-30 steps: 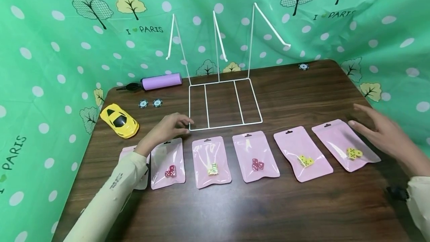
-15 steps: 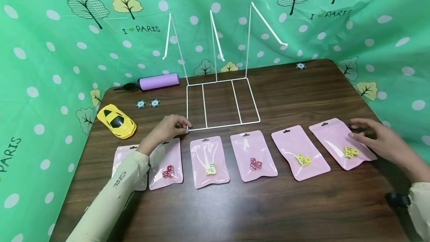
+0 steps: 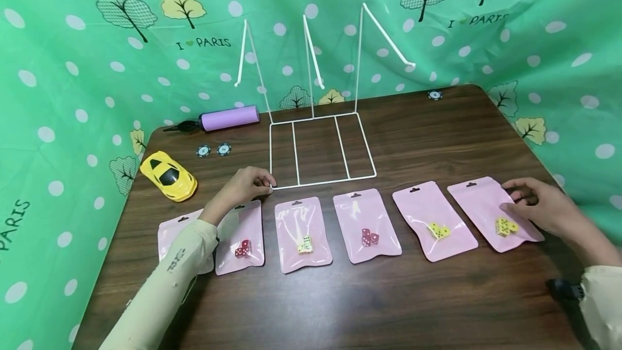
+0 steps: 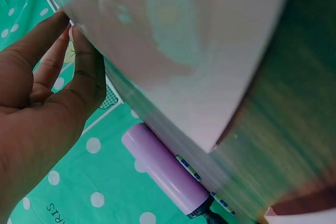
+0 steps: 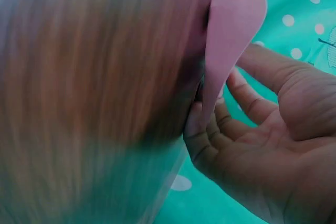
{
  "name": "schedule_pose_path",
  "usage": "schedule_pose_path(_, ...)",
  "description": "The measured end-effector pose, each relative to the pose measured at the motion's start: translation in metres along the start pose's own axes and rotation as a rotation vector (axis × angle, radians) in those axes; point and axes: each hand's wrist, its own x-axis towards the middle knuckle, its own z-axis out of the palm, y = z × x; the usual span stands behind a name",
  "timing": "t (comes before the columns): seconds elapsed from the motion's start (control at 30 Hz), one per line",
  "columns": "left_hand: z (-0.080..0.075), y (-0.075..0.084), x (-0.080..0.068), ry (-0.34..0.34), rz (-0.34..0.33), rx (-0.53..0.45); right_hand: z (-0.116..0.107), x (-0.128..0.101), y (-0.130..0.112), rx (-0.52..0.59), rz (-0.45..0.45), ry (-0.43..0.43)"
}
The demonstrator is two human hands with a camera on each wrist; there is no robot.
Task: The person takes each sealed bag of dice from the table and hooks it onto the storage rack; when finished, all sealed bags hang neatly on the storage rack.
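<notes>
Several pink pouches lie in a row along the table, each with dice inside. My right hand (image 3: 514, 200) grips the right edge of the far-right pouch (image 3: 481, 204), which holds yellow dice (image 3: 505, 226). In the right wrist view its fingers (image 5: 220, 124) curl under the pouch's edge (image 5: 233, 24). My left hand (image 3: 266, 182) pinches the front-left corner of the white wire rack (image 3: 323, 147); its thumb and fingers (image 4: 86, 72) close there in the left wrist view. My left sleeve partly covers the leftmost pouch (image 3: 172, 228).
A yellow toy car (image 3: 168, 175), a purple pump (image 3: 228, 118) and two poker chips (image 3: 214, 149) sit at the back left. Another chip (image 3: 434, 95) lies at the far edge. Green dotted cloth (image 3: 73, 69) surrounds the brown table (image 3: 369, 301).
My right hand came down onto the far-right pouch and curled its fingers round its right edge; the pouch shifted slightly. My left hand stayed at the rack's corner.
</notes>
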Motion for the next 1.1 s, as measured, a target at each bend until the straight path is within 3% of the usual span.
schedule_pose_path(0.33, 0.0, 0.001, 0.0, -0.007, 0.012, 0.011, 0.008, -0.01, -0.001, 0.097, -0.061, 0.088)
schedule_pose_path(0.57, 0.002, 0.001, 0.0, -0.007, 0.014, 0.026, 0.002, -0.012, 0.005, 0.364, -0.106, 0.133)
schedule_pose_path(0.63, 0.002, 0.001, 0.0, -0.008, 0.014, 0.028, -0.002, -0.011, 0.0, 0.386, -0.096, 0.149)
schedule_pose_path(0.77, 0.001, 0.001, -0.002, -0.013, 0.009, 0.031, -0.014, -0.008, -0.022, 0.394, -0.03, 0.186)
schedule_pose_path(0.87, 0.0, 0.002, -0.002, -0.017, 0.008, 0.032, -0.024, -0.003, -0.046, 0.444, -0.048, 0.25)
schedule_pose_path(1.0, 0.0, 0.001, -0.001, -0.016, 0.005, 0.028, -0.036, 0.006, -0.086, 0.566, -0.178, 0.344)
schedule_pose_path(1.1, 0.0, 0.001, -0.001, -0.011, 0.006, 0.018, -0.04, 0.011, -0.119, 0.728, -0.268, 0.38)
